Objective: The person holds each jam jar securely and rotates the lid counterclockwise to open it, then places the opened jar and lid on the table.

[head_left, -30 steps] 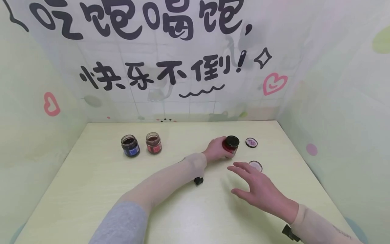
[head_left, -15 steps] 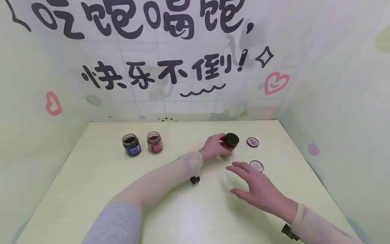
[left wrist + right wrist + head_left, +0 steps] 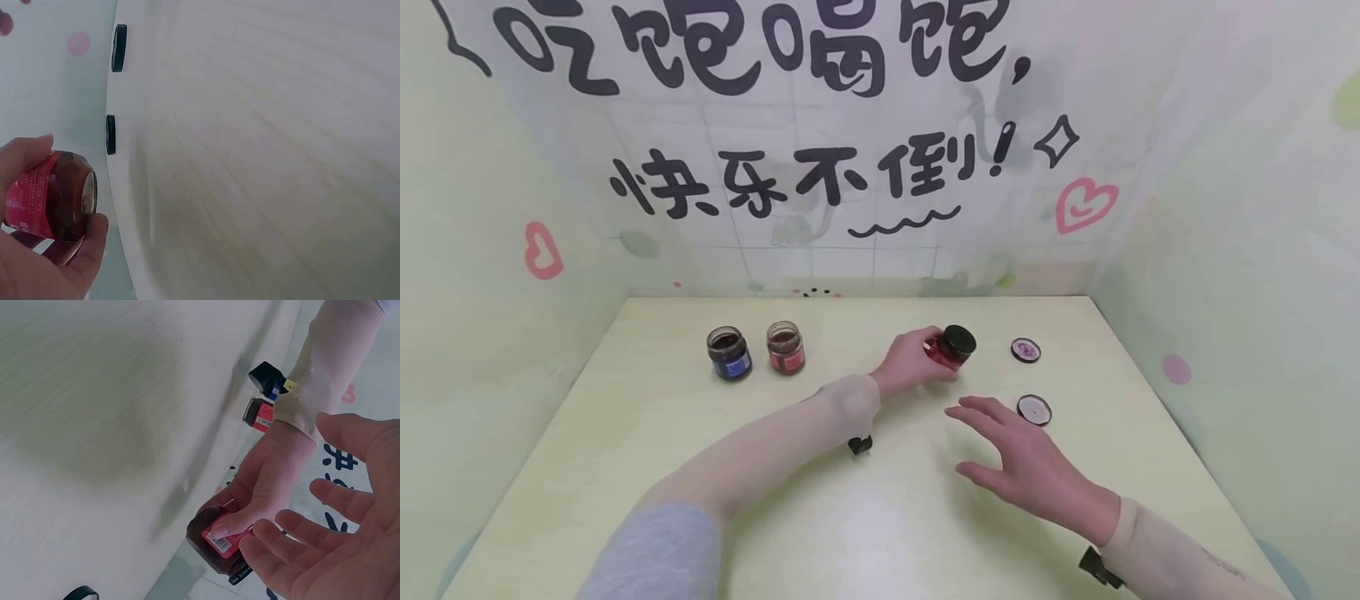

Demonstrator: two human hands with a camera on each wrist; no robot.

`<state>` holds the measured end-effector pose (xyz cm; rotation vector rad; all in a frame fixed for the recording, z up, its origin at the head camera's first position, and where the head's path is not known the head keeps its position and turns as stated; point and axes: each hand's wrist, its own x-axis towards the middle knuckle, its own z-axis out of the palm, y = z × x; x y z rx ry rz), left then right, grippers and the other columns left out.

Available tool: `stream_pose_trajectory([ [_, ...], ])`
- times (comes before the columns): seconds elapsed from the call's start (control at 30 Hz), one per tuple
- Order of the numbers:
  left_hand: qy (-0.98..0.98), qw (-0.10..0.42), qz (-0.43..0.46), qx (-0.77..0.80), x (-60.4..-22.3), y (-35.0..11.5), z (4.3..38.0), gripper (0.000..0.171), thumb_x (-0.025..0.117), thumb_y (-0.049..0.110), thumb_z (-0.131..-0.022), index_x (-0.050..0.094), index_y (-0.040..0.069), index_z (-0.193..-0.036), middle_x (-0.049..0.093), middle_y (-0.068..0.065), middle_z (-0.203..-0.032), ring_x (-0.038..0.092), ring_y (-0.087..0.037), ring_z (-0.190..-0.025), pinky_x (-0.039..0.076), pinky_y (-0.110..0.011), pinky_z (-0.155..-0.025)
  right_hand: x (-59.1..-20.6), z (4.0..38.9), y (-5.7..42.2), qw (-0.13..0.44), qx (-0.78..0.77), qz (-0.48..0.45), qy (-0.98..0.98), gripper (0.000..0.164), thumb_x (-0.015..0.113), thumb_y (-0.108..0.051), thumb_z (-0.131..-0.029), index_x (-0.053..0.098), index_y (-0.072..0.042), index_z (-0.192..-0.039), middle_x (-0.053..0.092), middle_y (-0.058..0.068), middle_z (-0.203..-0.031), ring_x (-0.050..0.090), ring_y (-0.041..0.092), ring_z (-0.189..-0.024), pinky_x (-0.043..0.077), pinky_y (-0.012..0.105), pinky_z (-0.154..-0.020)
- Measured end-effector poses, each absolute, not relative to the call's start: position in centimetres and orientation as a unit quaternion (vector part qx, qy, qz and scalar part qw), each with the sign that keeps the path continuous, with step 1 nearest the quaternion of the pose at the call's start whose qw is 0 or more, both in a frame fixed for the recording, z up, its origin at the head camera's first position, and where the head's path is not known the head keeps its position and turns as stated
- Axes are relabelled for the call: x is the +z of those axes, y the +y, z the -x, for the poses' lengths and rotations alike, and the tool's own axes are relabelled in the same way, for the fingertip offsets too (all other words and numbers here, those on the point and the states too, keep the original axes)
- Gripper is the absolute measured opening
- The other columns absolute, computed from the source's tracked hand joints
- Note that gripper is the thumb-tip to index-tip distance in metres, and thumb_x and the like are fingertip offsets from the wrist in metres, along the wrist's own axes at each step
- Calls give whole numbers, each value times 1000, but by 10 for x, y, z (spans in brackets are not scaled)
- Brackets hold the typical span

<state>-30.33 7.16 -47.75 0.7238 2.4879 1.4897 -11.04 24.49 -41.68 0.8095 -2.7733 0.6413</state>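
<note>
My left hand [image 3: 912,363] grips a small glass jar [image 3: 950,347] with a black lid and a red label. The jar tilts slightly in the head view. In the left wrist view the thumb and fingers wrap the jar [image 3: 65,197], its dark contents showing through the glass. My right hand [image 3: 1026,467] hovers over the table's right half, fingers spread and holding nothing. Beyond that hand's fingers, the right wrist view shows the label with a barcode on the gripped jar [image 3: 215,540]. Two round lids [image 3: 1026,350] [image 3: 1034,410] lie inside-up to the right of the jar.
Two lidless jars stand at the back left of the table [image 3: 880,533]: one with a blue label [image 3: 729,354], one with a red label [image 3: 786,348]. Printed walls enclose the table at the back and both sides.
My left hand has drawn the lidded jar to the left and up a little, and the jar has tilted. The right hand has shifted slightly left, fingers still spread.
</note>
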Motion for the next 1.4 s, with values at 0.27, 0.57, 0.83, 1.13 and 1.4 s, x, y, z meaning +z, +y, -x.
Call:
stream_pose_trajectory([
  [0.27,829,77,-225,506,-473,48,296,57,92,25,-73,65,22,-123,67,7,-106,61,-17,-97,50,-37,-86,-411,115,233,112,233,-294,-920,67,82,-31,-84,54,-23,-144,52,-4,-141,57,16,-122,53,39,-92],
  [0.57,837,61,-218,499,-471,26,286,56,92,26,-73,65,22,-122,66,6,-107,60,-17,-97,51,-36,-85,-402,121,224,116,249,-310,-910,67,81,-29,-86,52,-22,-146,51,-2,-142,57,17,-124,52,40,-95],
  [0.83,840,59,-218,493,-464,12,272,62,91,30,-74,62,21,-129,62,4,-115,60,-17,-103,54,-33,-87,-398,124,219,124,262,-312,-905,66,81,-30,-87,53,-19,-145,51,-1,-142,56,17,-125,51,40,-97],
  [1.13,839,54,-208,500,-458,-2,256,62,91,33,-73,63,21,-127,61,4,-112,61,-17,-100,55,-32,-85,-394,129,216,128,279,-304,-902,66,81,-29,-86,53,-17,-145,51,1,-143,54,19,-128,48,42,-101],
  [1.4,844,44,-185,502,-454,-22,244,61,92,36,-72,64,25,-125,62,6,-109,62,-18,-97,55,-33,-81,-391,134,211,123,292,-302,-899,67,81,-29,-87,51,-20,-147,50,-3,-144,52,18,-130,47,42,-103],
])
